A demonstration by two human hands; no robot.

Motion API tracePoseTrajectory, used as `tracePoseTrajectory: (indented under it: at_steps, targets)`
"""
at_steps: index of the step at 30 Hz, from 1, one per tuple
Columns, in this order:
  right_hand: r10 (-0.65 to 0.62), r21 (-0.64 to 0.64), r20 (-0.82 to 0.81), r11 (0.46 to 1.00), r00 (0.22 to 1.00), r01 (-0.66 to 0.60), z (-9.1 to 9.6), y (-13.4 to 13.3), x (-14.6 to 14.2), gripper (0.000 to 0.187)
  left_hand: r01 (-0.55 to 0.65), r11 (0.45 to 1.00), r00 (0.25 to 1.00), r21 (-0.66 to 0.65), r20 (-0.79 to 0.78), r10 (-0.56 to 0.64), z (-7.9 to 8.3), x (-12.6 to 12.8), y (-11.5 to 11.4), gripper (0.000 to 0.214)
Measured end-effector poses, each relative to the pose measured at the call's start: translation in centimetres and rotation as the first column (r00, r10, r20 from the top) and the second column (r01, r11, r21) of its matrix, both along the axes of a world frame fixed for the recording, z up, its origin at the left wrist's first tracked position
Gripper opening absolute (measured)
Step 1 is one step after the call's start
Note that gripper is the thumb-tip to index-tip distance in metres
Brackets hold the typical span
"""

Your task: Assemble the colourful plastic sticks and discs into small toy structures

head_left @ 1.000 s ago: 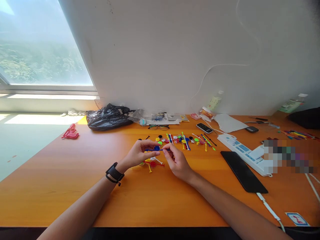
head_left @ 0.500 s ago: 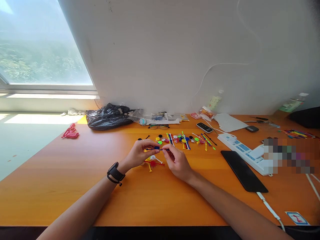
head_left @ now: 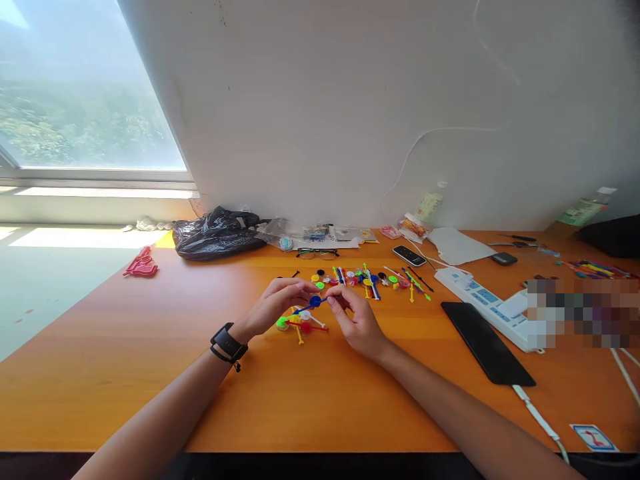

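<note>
Head view: slim blue stick (head_left: pixel 303 309) with round blue disc (head_left: pixel 315 301).

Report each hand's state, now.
Left hand: looks open, beside the blue piece; contact unclear.
Right hand: closed, pinching the blue piece near one end.

Head camera, one; worn above the near edge of the worktop (head_left: pixel 280 407), facing forward and down. Left hand (head_left: pixel 274 307) and right hand (head_left: pixel 359 325) near, mid-frame; wall (head_left: pixel 340 120) beyond; window (head_left: pixel 85 100) upper left.
</note>
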State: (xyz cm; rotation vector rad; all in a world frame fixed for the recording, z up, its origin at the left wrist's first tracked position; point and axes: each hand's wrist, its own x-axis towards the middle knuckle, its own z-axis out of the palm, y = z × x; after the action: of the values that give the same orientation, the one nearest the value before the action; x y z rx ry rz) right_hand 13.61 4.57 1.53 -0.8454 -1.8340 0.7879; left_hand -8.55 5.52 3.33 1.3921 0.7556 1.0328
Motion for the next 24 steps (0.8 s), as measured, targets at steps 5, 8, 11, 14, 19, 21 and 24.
tracePoseTrajectory:
  at_steps: [5, 8, 11, 14, 19, 21, 24]
  targets:
    - [0.038, -0.054, -0.055, 0.998, 0.998, -0.041, 0.1, 0.2, 0.1, 0.022, 0.059, 0.997, 0.998, -0.056, -0.007, -0.059, 0.1, -0.6, 0.2, 0.029]
    - [0.058, -0.063, -0.069, 0.996, 0.996, -0.062, 0.0, 0.4, 0.1, 0.023, 0.106, 0.993, 0.994, -0.055, 0.012, -0.105, 0.4, -0.5, -0.1, 0.029]
    - [0.079, -0.075, -0.068, 0.994, 0.995, -0.084, -0.1, 0.5, 0.1, 0.024, 0.119, 0.992, 0.993, -0.051, 0.029, -0.118, 0.7, -0.4, -0.2, 0.029]
    - [0.06, -0.082, -0.024, 0.995, 0.998, -0.062, -0.1, 0.5, 0.2, 0.037, 0.085, 0.996, 0.996, -0.03, 0.028, -0.084, 0.8, -0.3, -0.1, 0.028]
    - [-0.016, 0.071, 0.02, 0.997, 1.0, 0.015, 0.0, 0.3, 0.7, 0.059, -0.02, 0.999, 0.999, 0.032, 0.038, 0.019, 0.8, -0.4, 0.2, 0.028]
    - [0.009, 0.082, -0.006, 0.997, 1.0, -0.009, -0.1, 0.3, 0.9, 0.066, -0.062, 0.997, 0.997, 0.041, 0.043, 0.06, 0.7, -0.4, 0.3, 0.029]
    - [0.09, 0.041, -0.085, 0.995, 0.992, -0.087, -0.2, 0.3, 1.1, 0.072, -0.095, 0.995, 0.995, 0.037, 0.039, 0.093, 0.6, -0.4, 0.4, 0.029]
